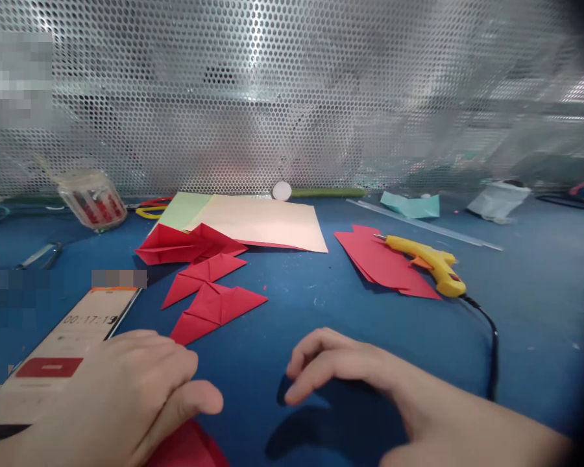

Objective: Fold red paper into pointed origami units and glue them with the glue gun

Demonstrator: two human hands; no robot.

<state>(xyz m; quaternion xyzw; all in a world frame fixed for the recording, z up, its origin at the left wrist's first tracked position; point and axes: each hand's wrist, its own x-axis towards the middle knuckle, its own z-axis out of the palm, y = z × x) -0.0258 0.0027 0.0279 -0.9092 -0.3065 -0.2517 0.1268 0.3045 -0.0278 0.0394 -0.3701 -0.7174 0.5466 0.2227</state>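
My left hand is low at the left, back upward, with its fingers bent down and the thumb stretched apart from them. A red folded paper shows partly beneath this hand; I see no grip on it. My right hand hovers over the blue table at the lower right, fingers curved and apart, with nothing in them. Just beyond my left hand lie red folded paper pieces with pointed ends. Behind these is a larger red folded paper.
A phone showing a timer lies at the left. A yellow glue gun rests on red paper sheets. Pale sheets, a jar, yellow-handled scissors and glue sticks lie towards the perforated silver screen.
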